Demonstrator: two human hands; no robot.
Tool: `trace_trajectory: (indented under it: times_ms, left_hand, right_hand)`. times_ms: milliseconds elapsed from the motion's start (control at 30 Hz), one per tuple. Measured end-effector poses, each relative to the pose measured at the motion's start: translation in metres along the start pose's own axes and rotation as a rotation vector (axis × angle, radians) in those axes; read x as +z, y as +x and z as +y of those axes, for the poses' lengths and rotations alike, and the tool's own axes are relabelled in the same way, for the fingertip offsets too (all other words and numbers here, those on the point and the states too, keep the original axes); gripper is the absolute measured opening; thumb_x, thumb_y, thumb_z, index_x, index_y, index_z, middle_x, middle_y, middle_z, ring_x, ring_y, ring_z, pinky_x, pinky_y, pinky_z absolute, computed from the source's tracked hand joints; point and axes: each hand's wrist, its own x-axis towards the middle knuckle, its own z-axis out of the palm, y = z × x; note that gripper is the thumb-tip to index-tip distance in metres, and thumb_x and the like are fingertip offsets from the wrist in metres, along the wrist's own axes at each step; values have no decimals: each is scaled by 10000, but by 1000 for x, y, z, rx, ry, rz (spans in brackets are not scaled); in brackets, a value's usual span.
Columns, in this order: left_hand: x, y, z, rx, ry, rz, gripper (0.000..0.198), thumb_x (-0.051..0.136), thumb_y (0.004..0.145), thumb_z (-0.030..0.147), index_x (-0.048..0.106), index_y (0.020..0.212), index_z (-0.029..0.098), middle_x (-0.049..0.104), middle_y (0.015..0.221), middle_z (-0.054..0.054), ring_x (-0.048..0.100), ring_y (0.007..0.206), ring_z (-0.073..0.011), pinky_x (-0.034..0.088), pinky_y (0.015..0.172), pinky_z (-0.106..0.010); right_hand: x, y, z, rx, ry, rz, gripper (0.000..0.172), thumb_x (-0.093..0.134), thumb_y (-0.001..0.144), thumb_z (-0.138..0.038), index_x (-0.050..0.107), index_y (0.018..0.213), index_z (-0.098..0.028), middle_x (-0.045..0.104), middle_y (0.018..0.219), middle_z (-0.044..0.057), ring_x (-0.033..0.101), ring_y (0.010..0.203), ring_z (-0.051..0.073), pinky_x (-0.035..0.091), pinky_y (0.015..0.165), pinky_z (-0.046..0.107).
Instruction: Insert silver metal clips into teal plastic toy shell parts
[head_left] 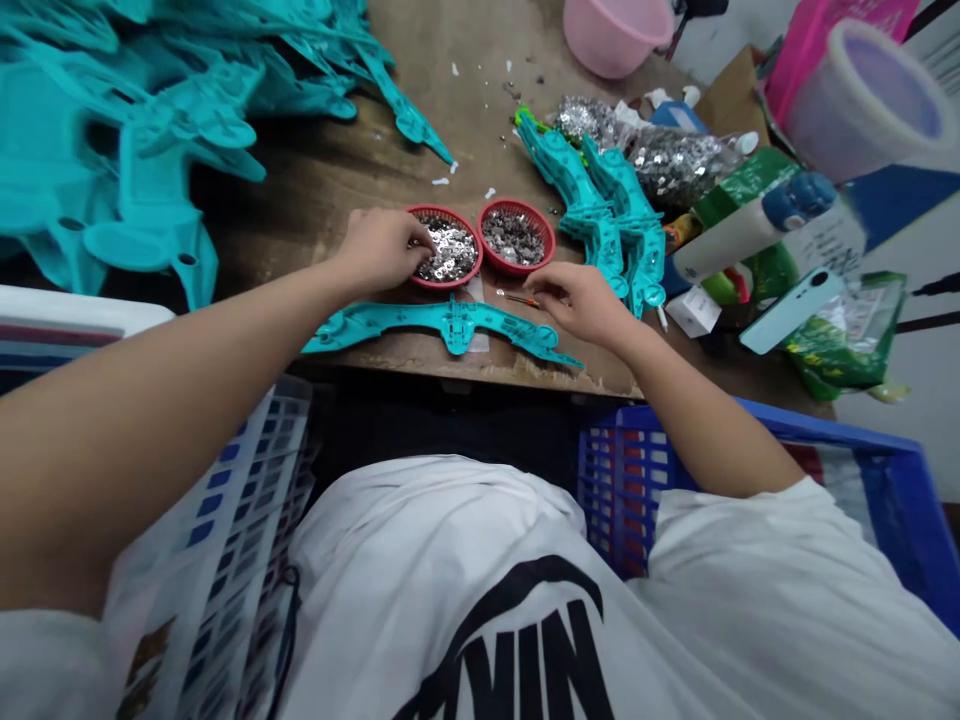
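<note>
A teal plastic part [442,322] lies flat, one solid colour, no pattern. Red mesh baskets [442,212] hold silver sequins [450,250], glittery and speckled. Pink plastic basin [615,35] at top. White T-shirt [450,560] with bold black lettering. Blue crate [825,430] — a grid of square holes, red showing behind. Green printed packet [847,340] — green and white.

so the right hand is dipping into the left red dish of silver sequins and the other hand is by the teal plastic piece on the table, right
Not quite: the head view shows the left hand, not the right, dipping into the left red dish of silver sequins. The other hand, the right hand, is by the teal plastic piece, as you said.
</note>
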Motion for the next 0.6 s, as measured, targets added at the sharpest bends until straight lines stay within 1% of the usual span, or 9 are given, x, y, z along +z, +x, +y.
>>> trace_trajectory:
  times_ms: [100,133,200,267,333,400,467,600]
  left_hand:
    - [-9,-3,12,-44,-28,5,247,795,1134,442,988,1209,308,971,1392,-74,822,1429,-394,524,1410,-713]
    - [-12,-4,16,-62,-38,-2,256,799,1135,429,985,1242,289,968,1413,-74,821,1430,-380,528,1419,-690]
    - [-16,-6,23,-89,-83,-10,288,797,1137,423,987,1275,255,971,1382,-83,839,1371,-355,581,1383,-615]
    - [-19,-6,27,-90,-138,-12,284,794,1124,407,995,1254,254,975,1333,-99,863,1286,-347,649,1298,-540]
    - [-20,-5,29,-79,-164,-16,280,784,1112,387,996,1241,257,977,1323,-116,874,1248,-347,683,1243,-500]
    - [-20,-6,30,-66,-160,-19,302,774,1110,376,987,1277,240,975,1347,-129,875,1271,-347,690,1243,-485]
    - [-19,-8,32,-55,-144,-20,324,765,1115,375,978,1310,230,972,1385,-137,874,1312,-347,686,1260,-470]
    - [-17,-14,37,-22,-95,-36,338,760,1128,382,977,1345,239,970,1417,-130,876,1349,-351,677,1302,-477]
  right_hand:
    - [-3,2,2,3,16,-12,307,689,1121,-293,979,1200,-231,960,1231,142,868,1129,320,666,1077,457]
    - [-3,3,3,-10,26,-11,300,688,1111,-283,980,1160,-237,963,1216,138,873,1132,321,667,1076,456]
    - [-2,4,2,-32,48,-17,308,679,1077,-230,984,1115,-243,972,1200,123,885,1134,317,671,1073,446]
    - [-1,4,0,-40,58,-43,345,677,1043,-179,1000,1146,-241,978,1179,102,896,1099,298,673,1057,420]
    - [1,4,-3,-41,48,-65,392,682,1034,-157,1017,1226,-230,985,1180,95,902,1070,283,676,1047,401]
    - [4,4,-4,-46,20,-68,416,685,1044,-150,1025,1276,-212,991,1208,107,911,1088,288,683,1062,408]
    - [6,6,-2,-41,-10,-66,423,687,1046,-137,1030,1284,-205,995,1245,115,917,1126,299,688,1096,427]
    - [11,9,7,-35,-27,-108,384,740,1048,-137,1035,1280,-222,991,1276,113,912,1150,313,685,1114,448]
